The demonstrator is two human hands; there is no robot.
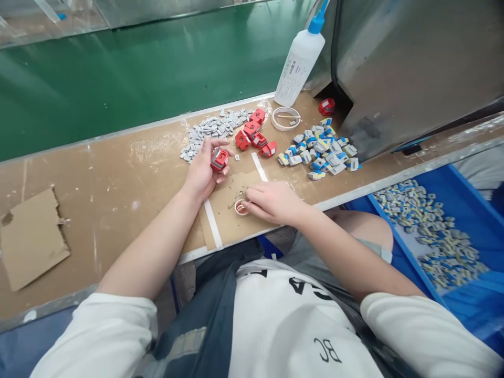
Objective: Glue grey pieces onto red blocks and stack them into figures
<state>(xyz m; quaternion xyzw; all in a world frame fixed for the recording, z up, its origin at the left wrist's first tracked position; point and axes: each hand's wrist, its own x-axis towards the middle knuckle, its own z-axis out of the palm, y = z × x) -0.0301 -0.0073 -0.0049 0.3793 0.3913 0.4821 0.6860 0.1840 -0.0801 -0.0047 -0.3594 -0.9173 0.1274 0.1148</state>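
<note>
My left hand (205, 170) is closed around a red plastic piece (219, 159) with a recess in its upper face. My right hand (273, 202) is pinched above a small round cup (240, 208) on a cardboard sheet; whatever its fingertips hold is hidden or too small to name. Beyond the left hand lie a pile of small grey pieces (214, 127) and several more red pieces (252, 128). One tiny light piece (237, 157) sits alone beside the left fingers.
A white bottle with a blue nozzle (297, 68) stands behind a tape ring (285, 119). Grey, blue and yellow pieces (323, 149) are heaped at the right. More fill a blue bin (468, 210) below the table edge. A torn cardboard piece (33, 239) lies left; a metal housing (413, 68) rises right.
</note>
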